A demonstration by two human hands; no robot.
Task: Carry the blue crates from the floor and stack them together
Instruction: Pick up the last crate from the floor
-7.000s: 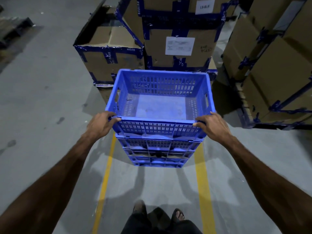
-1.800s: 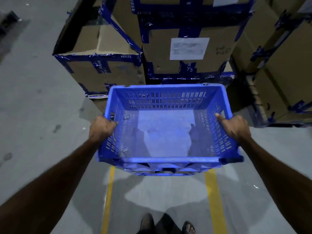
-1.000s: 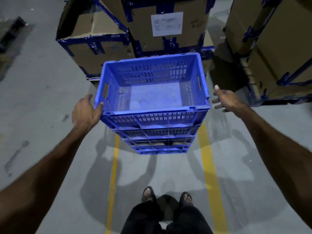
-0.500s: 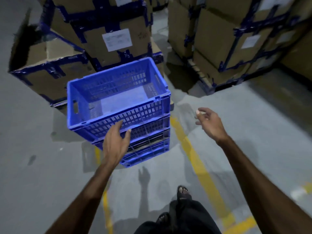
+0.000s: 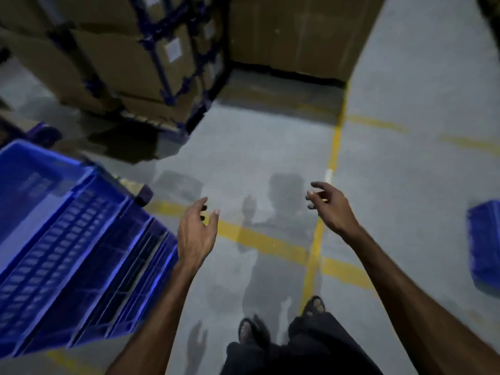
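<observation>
Fingers [image 5: 201, 209] of the left hand [image 5: 196, 236] hang loosely curled and hold nothing, and those of the right hand [image 5: 328, 205] are spread and half bent, also empty, both hands out over the bare floor [image 5: 257, 147]. A second ago the left hand was still against the near wall of the top crate while the right had already come off it; half a second ago both were free and the view had begun to swing; now the stack [image 5: 73, 255] has slid to the left edge of the view and the hands point away from it. That reads as the last crate set down and released, and the person turning to the right for the next one. The stack stands on the floor at the left, just beside the left forearm but not touched: several nested crates, the top one showing its open inside and a slotted side wall, its rims seeming to line up with those beneath, though blur hides the detail. Another crate [image 5: 484, 239] lies on the floor at the far right edge, well apart from the stack and cut off by the frame; it looks like the next to carry. Boxes [image 5: 140, 58] bound with blue strapping stand behind the stack, and yellow lines [image 5: 259, 239] cross the floor under the hands.
</observation>
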